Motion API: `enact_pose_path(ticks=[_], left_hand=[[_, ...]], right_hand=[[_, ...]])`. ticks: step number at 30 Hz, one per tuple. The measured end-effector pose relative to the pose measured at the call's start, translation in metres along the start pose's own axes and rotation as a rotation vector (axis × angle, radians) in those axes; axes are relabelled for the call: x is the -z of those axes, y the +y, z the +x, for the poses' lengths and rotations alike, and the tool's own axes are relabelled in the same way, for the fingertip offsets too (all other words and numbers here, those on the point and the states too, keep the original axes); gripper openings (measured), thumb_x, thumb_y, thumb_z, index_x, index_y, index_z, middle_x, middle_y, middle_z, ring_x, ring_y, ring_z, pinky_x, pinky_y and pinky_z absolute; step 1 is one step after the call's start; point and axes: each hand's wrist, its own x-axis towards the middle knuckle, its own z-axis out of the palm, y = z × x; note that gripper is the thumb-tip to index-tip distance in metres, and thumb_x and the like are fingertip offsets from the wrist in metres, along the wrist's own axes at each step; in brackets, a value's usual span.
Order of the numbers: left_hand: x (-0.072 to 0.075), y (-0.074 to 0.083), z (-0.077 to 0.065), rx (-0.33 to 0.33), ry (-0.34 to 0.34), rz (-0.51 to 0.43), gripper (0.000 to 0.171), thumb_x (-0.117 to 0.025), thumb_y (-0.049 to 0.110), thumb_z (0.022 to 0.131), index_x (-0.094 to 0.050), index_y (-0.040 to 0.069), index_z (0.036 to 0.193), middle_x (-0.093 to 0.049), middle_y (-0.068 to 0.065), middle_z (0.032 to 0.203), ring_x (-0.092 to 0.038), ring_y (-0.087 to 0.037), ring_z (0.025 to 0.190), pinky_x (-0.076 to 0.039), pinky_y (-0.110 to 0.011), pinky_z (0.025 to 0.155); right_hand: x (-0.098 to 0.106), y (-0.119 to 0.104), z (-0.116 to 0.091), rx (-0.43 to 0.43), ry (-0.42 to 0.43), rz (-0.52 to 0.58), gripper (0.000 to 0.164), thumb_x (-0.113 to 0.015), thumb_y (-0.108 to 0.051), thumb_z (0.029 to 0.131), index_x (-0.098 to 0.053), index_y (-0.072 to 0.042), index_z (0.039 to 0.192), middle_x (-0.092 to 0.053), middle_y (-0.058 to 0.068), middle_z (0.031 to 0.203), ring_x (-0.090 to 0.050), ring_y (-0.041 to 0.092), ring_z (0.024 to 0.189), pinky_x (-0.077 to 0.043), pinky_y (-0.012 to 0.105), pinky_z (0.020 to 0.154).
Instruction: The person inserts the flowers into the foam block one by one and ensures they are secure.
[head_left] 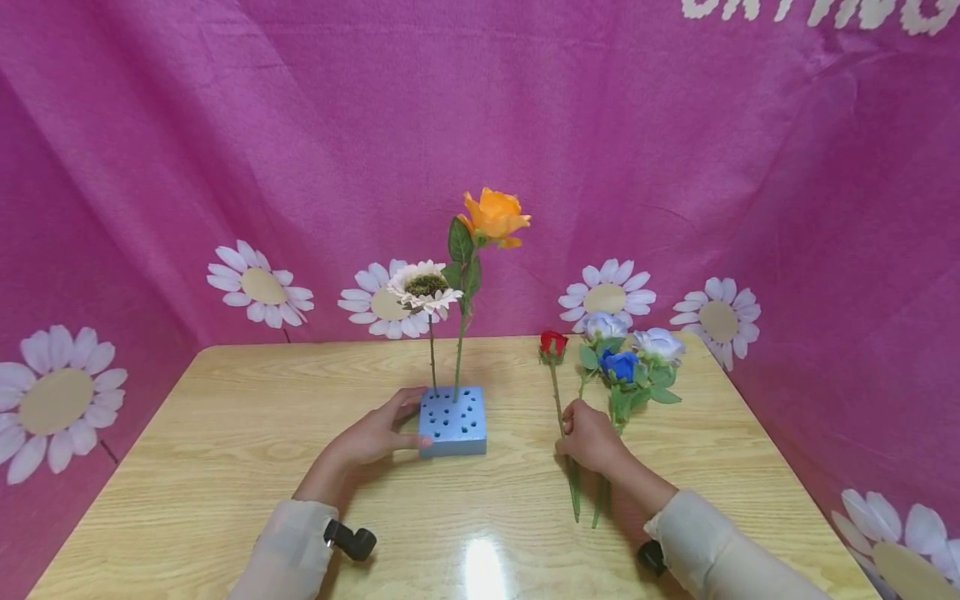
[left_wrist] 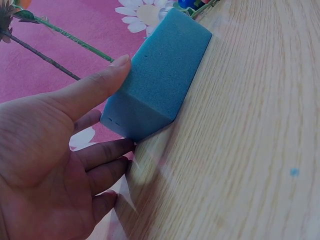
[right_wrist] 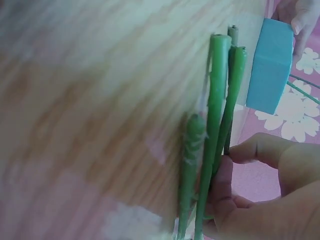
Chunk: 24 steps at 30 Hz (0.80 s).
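A light blue foam block (head_left: 453,447) with several holes in its top sits mid-table. My left hand (head_left: 377,433) grips its left side, thumb at the front corner and forefinger toward the back. A white daisy-like flower (head_left: 425,287) and an orange rose (head_left: 496,217) stand upright in its holes. Farther right, a red rose (head_left: 553,343) lies on the table. My right hand (head_left: 596,440) pinches its thin stem between thumb and forefinger. In the right wrist view, thicker green stems (right_wrist: 216,100) run close beside those fingertips. Part of the pinch is hidden behind them.
Right of the red rose lie a blue rose (head_left: 619,365) and two pale roses (head_left: 658,343) with leaves, their stems passing under or beside my right hand. A pink curtain (head_left: 360,150) with printed daisies hangs behind the wooden table (head_left: 225,433) and along its sides.
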Motion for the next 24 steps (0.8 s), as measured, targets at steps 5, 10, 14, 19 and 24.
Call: enact_pose_path(ticks=[5,10,14,19,24], left_hand=[[0.0004,-0.0003,0.0002,0.002,0.0,-0.006,0.09,-0.082,0.03,0.09,-0.029,0.018,0.162,-0.03,-0.018,0.167,-0.025,-0.039,0.155,-0.021,-0.061,0.123],[0.0002,0.0008,-0.0002,0.004,0.002,-0.003,0.09,-0.082,0.031,0.09,-0.029,0.018,0.162,-0.031,-0.017,0.167,-0.026,-0.039,0.155,-0.021,-0.062,0.122],[0.0001,0.0011,-0.0008,0.0,0.0,-0.006,0.09,-0.082,0.03,0.09,-0.029,0.017,0.161,-0.031,-0.018,0.167,-0.026,-0.04,0.155,-0.021,-0.063,0.122],[-0.0001,0.0013,-0.0012,0.005,0.003,-0.009,0.09,-0.082,0.031,0.09,-0.029,0.018,0.162,-0.032,-0.017,0.167,-0.026,-0.04,0.155,-0.022,-0.064,0.122],[0.0,0.0009,-0.0012,0.005,0.007,-0.002,0.091,-0.083,0.031,0.089,-0.029,0.019,0.162,-0.033,-0.018,0.166,-0.026,-0.04,0.154,-0.024,-0.063,0.121]], right_hand=[[0.0006,0.0002,0.0034,-0.04,-0.024,0.067,0.034,-0.072,0.003,0.072,-0.056,0.002,0.103,-0.057,0.003,0.085,-0.052,0.018,0.075,-0.045,0.03,0.068],[0.0019,0.0007,0.0048,-0.083,-0.026,0.14,0.035,-0.071,0.003,0.073,-0.057,0.005,0.105,-0.057,0.005,0.086,-0.053,0.019,0.077,-0.044,0.028,0.066],[0.0043,-0.0004,0.0047,-0.099,-0.027,0.184,0.034,-0.067,0.003,0.073,-0.058,0.006,0.106,-0.056,0.004,0.083,-0.052,0.017,0.076,-0.042,0.027,0.064],[0.0059,-0.0009,0.0047,-0.094,-0.022,0.234,0.032,-0.063,0.003,0.075,-0.056,0.008,0.107,-0.055,0.003,0.08,-0.051,0.016,0.073,-0.042,0.027,0.062],[0.0067,-0.0009,0.0055,-0.095,-0.018,0.297,0.034,-0.06,0.004,0.076,-0.054,0.008,0.109,-0.054,0.003,0.079,-0.051,0.015,0.07,-0.041,0.026,0.061]])
